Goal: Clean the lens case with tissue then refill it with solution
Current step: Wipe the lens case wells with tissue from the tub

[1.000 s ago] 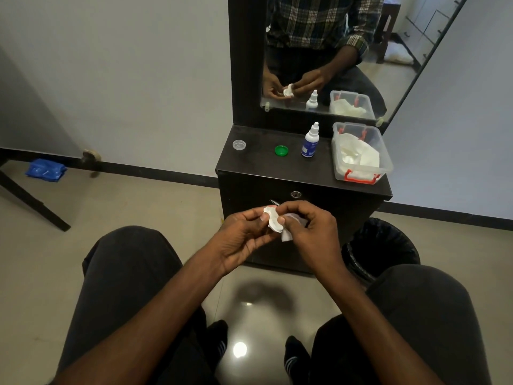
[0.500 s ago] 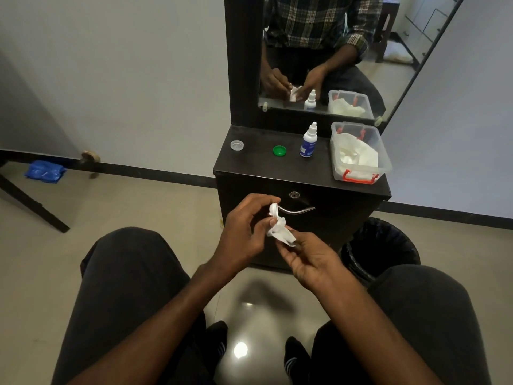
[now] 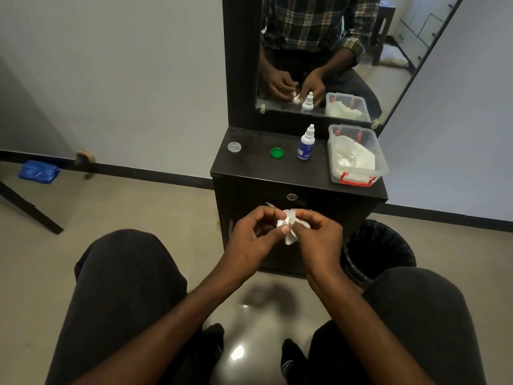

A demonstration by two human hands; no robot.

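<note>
Both hands — left hand (image 3: pixel 249 240), right hand (image 3: pixel 319 237) — pinch the lens case (image 3: pixel 288 218) and tissue (image 3: pixel 290 237) between curled fingers; case orientation unclear — bottle (image 3: pixel 305 144) label unreadable.

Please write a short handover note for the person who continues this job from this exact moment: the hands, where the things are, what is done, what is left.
Left hand: fingers pinch the white lens case.
Right hand: fingers press a tissue against the case.
On the cabinet top: solution bottle standing upright, green cap and clear cap both lying off the case, tissue box at the right. Black bin on the floor at the right.
Done: caps off, wiping under way.
Left: finish wiping, discard the tissue, refill with solution, probably close the caps.
</note>
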